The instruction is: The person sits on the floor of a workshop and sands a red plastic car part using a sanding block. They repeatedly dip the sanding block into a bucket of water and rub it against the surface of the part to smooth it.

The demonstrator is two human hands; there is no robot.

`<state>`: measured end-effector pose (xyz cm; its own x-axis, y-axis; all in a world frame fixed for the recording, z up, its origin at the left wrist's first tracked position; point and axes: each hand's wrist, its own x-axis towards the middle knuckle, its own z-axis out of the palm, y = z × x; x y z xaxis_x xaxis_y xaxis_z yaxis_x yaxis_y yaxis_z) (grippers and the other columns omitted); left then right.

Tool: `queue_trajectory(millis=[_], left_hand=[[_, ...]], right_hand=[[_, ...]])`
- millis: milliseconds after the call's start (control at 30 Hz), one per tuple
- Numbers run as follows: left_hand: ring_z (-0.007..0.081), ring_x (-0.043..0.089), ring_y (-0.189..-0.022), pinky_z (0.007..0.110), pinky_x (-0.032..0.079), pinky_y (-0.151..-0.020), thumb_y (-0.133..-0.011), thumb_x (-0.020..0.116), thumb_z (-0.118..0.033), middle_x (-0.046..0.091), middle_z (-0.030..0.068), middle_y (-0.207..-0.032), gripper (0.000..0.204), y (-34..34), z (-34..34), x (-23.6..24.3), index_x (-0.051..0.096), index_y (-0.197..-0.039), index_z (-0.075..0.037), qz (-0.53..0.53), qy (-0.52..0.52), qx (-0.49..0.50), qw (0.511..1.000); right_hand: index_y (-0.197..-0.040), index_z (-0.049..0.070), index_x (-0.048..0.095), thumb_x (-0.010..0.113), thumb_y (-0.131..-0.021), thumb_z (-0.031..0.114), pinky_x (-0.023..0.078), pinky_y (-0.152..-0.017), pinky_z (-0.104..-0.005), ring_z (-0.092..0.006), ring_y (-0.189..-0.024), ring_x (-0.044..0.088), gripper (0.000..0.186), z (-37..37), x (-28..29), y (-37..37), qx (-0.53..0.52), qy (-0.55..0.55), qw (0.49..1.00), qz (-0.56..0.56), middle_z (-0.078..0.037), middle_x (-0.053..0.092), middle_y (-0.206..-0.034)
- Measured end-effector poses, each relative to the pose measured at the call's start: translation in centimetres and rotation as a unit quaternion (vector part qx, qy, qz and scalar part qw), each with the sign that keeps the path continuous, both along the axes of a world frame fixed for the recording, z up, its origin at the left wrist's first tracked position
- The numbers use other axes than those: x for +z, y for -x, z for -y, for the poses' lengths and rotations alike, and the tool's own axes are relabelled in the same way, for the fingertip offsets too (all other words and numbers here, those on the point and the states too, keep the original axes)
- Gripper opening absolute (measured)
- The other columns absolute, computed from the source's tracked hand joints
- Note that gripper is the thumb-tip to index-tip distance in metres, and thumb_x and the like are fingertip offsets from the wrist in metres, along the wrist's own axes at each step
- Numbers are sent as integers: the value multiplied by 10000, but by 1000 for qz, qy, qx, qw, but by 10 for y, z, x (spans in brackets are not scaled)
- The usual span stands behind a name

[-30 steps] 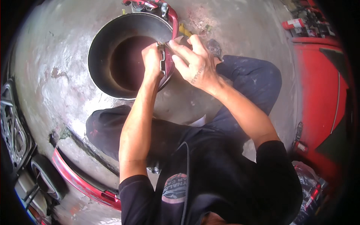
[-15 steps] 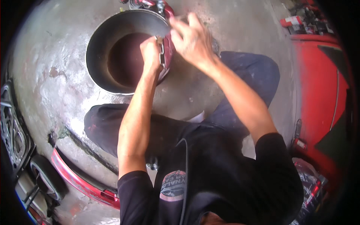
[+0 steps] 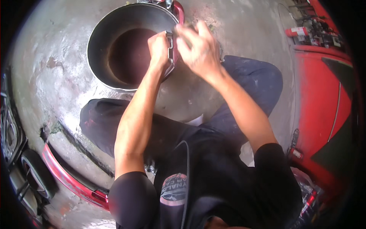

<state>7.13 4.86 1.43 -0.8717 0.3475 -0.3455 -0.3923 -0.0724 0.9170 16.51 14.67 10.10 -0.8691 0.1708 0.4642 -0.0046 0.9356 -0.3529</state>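
Note:
My left hand (image 3: pixel 158 48) is closed round a dark red, glossy part (image 3: pixel 175 51) with a pale metal-like edge, held upright over the right rim of a black basin (image 3: pixel 100 63). Reddish-brown water (image 3: pixel 131 57) lies in the basin. On the other side of the part is my right hand (image 3: pixel 202 51), its fingers bent and their tips close to the part's upper end. Motion smears those fingertips, and whatever they pinch is too blurred to make out. Most of the part's far face is hidden by my hands.
Behind the basin lies another red curved part (image 3: pixel 178 11). My legs (image 3: pixel 253 78) are folded round the near side. At left are a long red trim piece (image 3: pixel 70 177) and a wheel (image 3: pixel 38 173). A red panel (image 3: pixel 316 91) and a red can (image 3: pixel 296 31) stand at right.
The view has shifted a little, so the basin sits slightly higher. My left hand and the red part are slightly farther right. The right hand's fingers stay blurred beside the part.

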Motion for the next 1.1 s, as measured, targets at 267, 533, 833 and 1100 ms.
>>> queue_trajectory(millis=[267,533,833,1100], left_hand=[[153,585,-644,378,480,-611,-960,497,-122,684,81,-739,300,7,2,-30,713,-834,44,-55,24,-3,998],[163,645,-617,373,489,-554,-952,506,-56,686,82,-768,246,3,-1,10,726,-874,25,111,-46,76,990],[145,615,-651,374,475,-574,-960,539,-88,671,76,-757,233,-3,6,6,723,-859,14,-46,63,7,997],[164,625,-635,384,496,-564,-963,520,-89,690,89,-787,243,8,-1,-17,719,-874,20,125,-132,26,983]], right_hand=[[-1202,106,783,715,-895,193,602,-779,-496,-416,-926,684,327,14,5,-12,17,-25,1000,1,-222,600,-1043],[-1205,137,794,764,-878,263,587,-811,-487,-364,-917,705,352,-81,2,32,-74,46,996,-8,-189,655,-1010],[-1149,97,791,760,-871,214,597,-742,-490,-385,-920,695,303,-20,2,34,-17,20,999,32,-197,615,-1011],[-1176,96,777,753,-856,177,603,-699,-459,-362,-900,681,332,8,1,-2,53,-40,997,-37,-173,577,-971]])
